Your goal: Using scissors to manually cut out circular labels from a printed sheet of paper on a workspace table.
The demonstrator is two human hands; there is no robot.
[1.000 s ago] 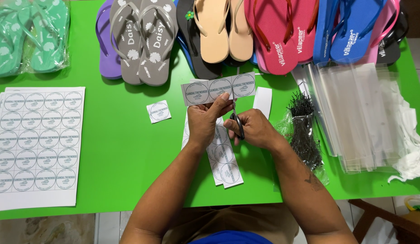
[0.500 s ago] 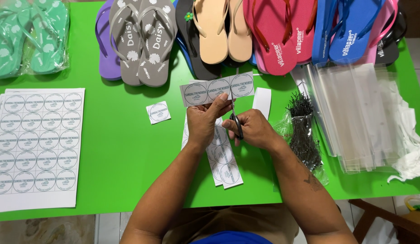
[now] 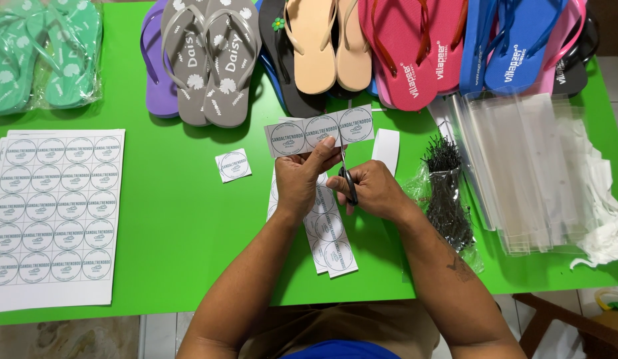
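A bright green table (image 3: 182,219) carried everything. Along its far edge lay a row of flip-flops: a bagged mint pair (image 3: 39,53) at the left, a purple sandal (image 3: 156,63), a grey pair (image 3: 212,60), then tan (image 3: 329,43), pink (image 3: 415,50) and blue ones (image 3: 511,40). A full sheet of round labels (image 3: 53,216) lay at the left, one cut square label (image 3: 233,165) near the middle, label strips (image 3: 332,246) closer in, a bag of black ties (image 3: 448,199) and clear plastic sleeves (image 3: 521,166) at the right.
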